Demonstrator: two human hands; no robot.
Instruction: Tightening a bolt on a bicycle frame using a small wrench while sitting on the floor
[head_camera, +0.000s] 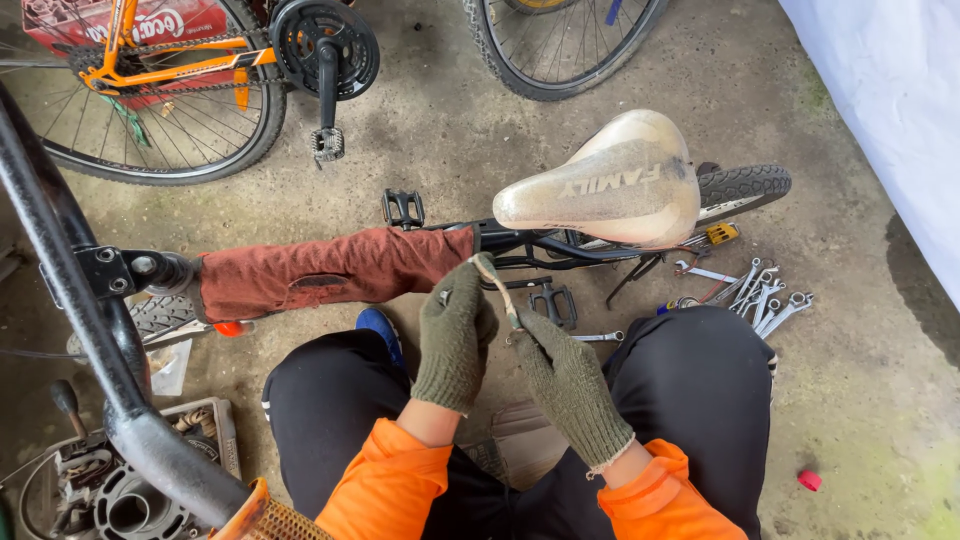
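Observation:
I look down at a small black bicycle whose top tube is wrapped in a rust-red cloth pad, with a worn pale saddle to the right. Both my hands wear dark green knit gloves. My left hand is closed around a thin pale strip or cord near the right end of the red pad. My right hand grips the same strip lower down, pulling it taut. Black pedals show behind and below the frame.
Several wrenches lie on the concrete at right, near the rear tyre. An orange bicycle stands at top left, another wheel at top. Black handlebar crosses left foreground; parts tray bottom left. A white sheet hangs at the right.

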